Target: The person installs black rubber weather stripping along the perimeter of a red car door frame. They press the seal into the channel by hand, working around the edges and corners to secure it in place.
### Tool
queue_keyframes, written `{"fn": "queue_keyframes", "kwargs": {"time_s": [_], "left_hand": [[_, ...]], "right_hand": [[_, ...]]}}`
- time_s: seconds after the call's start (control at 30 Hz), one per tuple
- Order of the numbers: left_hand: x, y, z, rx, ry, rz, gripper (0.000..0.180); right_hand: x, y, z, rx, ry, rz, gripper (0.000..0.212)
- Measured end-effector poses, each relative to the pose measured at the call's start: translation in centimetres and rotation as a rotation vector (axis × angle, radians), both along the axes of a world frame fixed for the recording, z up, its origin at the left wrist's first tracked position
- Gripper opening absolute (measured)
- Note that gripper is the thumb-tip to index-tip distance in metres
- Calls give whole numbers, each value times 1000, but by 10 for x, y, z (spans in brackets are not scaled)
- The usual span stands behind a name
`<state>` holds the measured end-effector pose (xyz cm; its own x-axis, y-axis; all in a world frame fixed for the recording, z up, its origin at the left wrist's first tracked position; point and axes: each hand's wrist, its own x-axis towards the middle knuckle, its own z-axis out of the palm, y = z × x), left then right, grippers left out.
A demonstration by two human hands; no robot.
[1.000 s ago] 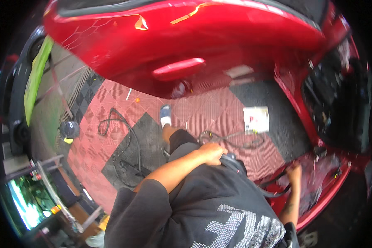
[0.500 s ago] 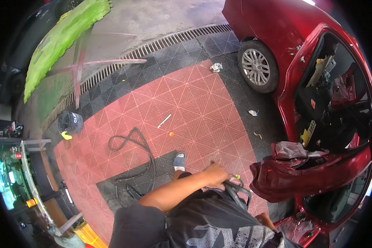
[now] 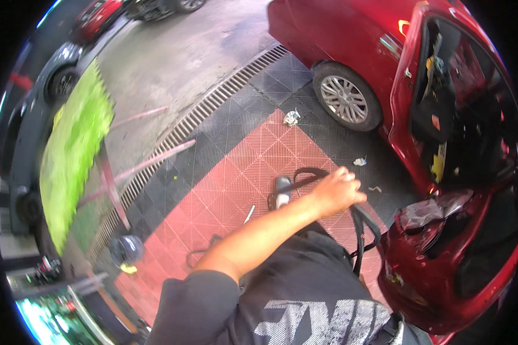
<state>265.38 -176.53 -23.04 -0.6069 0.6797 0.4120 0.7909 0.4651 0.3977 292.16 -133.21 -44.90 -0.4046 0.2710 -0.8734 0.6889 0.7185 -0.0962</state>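
My left hand point(image 3: 341, 191) reaches across in front of my dark shirt, its fingers closed around a black cable point(image 3: 313, 172). One length of the cable curves off to the left past my shod foot point(image 3: 282, 190). More of it hangs in loops below the hand, beside the damaged red car panel point(image 3: 411, 259). My right hand is out of sight. Clear plastic sheeting point(image 3: 426, 213) lies on top of the panel.
A red car point(image 3: 351, 34) with an open side stands at the right. A green-covered panel point(image 3: 77, 155) rests on a stand at the left, near a dark bucket point(image 3: 126, 250). Crumpled litter point(image 3: 292, 118) and a white stick point(image 3: 249, 214) lie on the tiled floor point(image 3: 259, 155).
My left hand has risen and moved to the right, pulling the cable up from the floor. The view has turned, and my right hand has gone out of view.
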Motion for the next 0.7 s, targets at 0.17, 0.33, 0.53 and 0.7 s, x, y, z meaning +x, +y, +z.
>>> {"fn": "queue_keyframes", "kwargs": {"time_s": [0.17,0.33,0.53,0.7], "left_hand": [[-153,-41,-2,-208,-145,-103,21],[-289,-164,17,-133,-114,19,39],[-427,-329,47,70,-96,319,38],[-549,-487,55,245,-141,514,42]], "right_hand": [[-99,-95,-37,-91,56,-186,17],[-251,-184,-36,-294,296,-382,14],[-530,-323,47,-486,365,-823,4],[-730,-488,99,-694,437,-824,9]]}}
